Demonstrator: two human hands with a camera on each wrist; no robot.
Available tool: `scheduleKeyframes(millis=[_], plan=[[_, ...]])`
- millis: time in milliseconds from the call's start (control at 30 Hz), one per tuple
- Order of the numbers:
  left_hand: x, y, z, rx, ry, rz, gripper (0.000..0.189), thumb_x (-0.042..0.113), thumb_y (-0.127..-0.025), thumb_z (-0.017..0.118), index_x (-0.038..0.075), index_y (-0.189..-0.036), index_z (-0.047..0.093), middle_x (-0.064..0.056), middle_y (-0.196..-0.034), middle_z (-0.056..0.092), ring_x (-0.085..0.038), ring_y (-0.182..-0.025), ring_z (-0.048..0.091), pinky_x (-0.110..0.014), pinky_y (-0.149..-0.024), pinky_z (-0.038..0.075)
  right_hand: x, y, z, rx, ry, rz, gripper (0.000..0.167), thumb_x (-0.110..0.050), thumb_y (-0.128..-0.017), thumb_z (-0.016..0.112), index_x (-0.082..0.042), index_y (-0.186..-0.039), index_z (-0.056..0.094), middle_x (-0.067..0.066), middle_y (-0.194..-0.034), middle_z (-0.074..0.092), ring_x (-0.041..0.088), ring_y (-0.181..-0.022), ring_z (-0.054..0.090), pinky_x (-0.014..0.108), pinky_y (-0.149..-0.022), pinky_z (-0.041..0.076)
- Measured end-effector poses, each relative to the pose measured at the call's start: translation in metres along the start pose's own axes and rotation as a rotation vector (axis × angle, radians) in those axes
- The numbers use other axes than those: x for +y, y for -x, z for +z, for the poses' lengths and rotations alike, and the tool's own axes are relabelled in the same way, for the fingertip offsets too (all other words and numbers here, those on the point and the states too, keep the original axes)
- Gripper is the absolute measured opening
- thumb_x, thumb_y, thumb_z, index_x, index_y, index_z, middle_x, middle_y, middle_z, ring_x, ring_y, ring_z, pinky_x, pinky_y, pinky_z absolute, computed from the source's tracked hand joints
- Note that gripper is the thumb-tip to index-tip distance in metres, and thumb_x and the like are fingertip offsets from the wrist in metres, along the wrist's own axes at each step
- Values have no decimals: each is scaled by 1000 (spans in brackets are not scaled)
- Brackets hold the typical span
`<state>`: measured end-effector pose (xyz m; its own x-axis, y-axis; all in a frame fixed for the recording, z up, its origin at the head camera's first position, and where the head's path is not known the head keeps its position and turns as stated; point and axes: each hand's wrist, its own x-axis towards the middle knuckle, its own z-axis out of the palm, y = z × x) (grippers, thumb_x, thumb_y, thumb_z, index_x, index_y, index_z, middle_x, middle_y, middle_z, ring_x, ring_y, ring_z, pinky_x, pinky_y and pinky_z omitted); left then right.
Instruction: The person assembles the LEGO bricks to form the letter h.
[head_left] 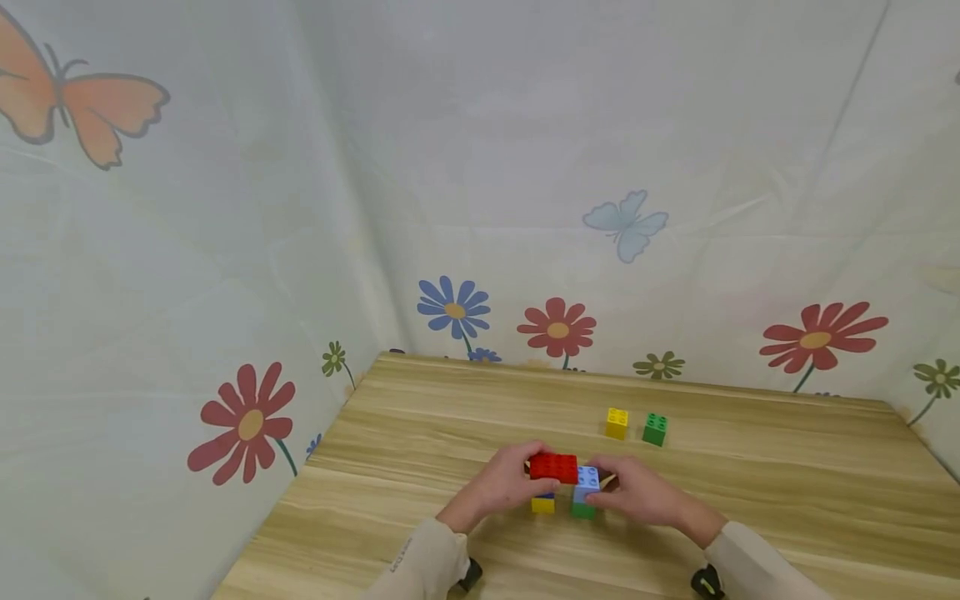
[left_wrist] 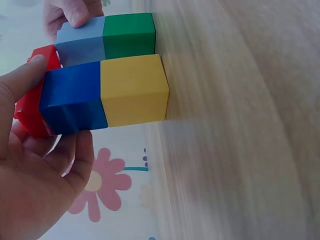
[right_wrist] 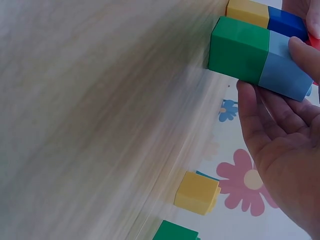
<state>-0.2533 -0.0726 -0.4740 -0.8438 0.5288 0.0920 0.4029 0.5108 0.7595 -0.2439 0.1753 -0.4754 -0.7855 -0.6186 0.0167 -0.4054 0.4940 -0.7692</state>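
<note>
My left hand (head_left: 508,482) grips a long red building brick (head_left: 553,468) between thumb and fingers. Under the red brick's left end sits a dark blue brick (left_wrist: 75,97), stacked on a yellow brick (left_wrist: 134,91). To the right, my right hand (head_left: 643,492) pinches a light blue brick (right_wrist: 285,67), its studs showing on top. A green brick (right_wrist: 239,50) forms the bottom of that second stack. Both stacks are upright, side by side with a narrow gap low down, and the red brick's right end meets the light blue brick in the head view.
Farther back on the wood-grain table (head_left: 450,417) stand a loose yellow brick (head_left: 617,423) and a loose green brick (head_left: 655,430). A pale cloth wall (head_left: 525,208) printed with flowers and butterflies rises behind the table's back edge and along its left.
</note>
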Motion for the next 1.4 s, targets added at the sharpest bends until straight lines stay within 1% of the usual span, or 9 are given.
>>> scheduleKeyframes(millis=[233,433,567,667,733,867,1033,1267,1400], plan=[[0,0,-1,4,26,11,29,30,-86,70,17,-110,61,11,-92,61,-7,-74,55,-23,-65,48,0,0,-1,-9,-11,-9,33,-32,-90,65,-15,-117,60,-6,-105,61,17,-93,59,24,-78,50],[2,-1,1,-25,30,10,31,33,-86,70,19,-111,61,13,-93,60,-7,-75,55,-22,-66,48,1,0,0,-12,-13,-7,36,-33,-89,66,-14,-119,60,-6,-108,62,17,-94,59,25,-79,49],[6,-2,2,-29,34,-15,32,35,-85,71,20,-111,61,12,-92,60,-8,-75,55,-23,-65,49,2,-1,0,-7,-13,7,38,-35,-88,67,-14,-119,60,-6,-107,62,16,-92,59,24,-79,49],[8,-3,4,-21,34,-50,35,41,-83,71,23,-112,61,13,-94,60,-8,-78,55,-23,-66,48,3,-1,1,5,-9,7,38,-35,-87,69,-13,-117,61,-6,-105,62,14,-90,60,24,-77,50],[10,-4,5,-13,31,-60,36,44,-83,70,25,-112,61,13,-96,59,-8,-80,55,-23,-68,48,4,-2,1,10,-8,6,37,-35,-86,69,-13,-116,62,-6,-103,63,13,-90,60,24,-77,50],[13,-6,7,3,34,-33,34,43,-85,68,26,-113,61,14,-100,59,-7,-84,54,-23,-71,48,6,-2,2,19,-5,0,37,-34,-86,70,-12,-114,62,-6,-102,63,12,-89,61,24,-76,51],[15,-9,7,-3,24,4,32,40,-86,68,26,-113,60,14,-101,59,-6,-85,54,-22,-72,48,6,-2,1,26,1,20,38,-37,-84,71,-12,-111,61,-6,-100,64,13,-89,60,24,-76,50],[17,-10,9,-30,23,8,31,37,-86,69,25,-112,59,13,-98,58,-6,-84,54,-21,-71,48,7,-1,0,16,7,0,32,-36,-84,71,-16,-108,63,-8,-98,64,12,-88,60,22,-77,50],[17,-10,9,-40,-3,13,29,37,-87,68,27,-114,61,14,-99,59,-6,-85,53,-21,-72,48,7,0,-1,5,18,-11,31,-36,-85,70,-18,-110,63,-10,-100,64,10,-88,60,22,-77,50]])
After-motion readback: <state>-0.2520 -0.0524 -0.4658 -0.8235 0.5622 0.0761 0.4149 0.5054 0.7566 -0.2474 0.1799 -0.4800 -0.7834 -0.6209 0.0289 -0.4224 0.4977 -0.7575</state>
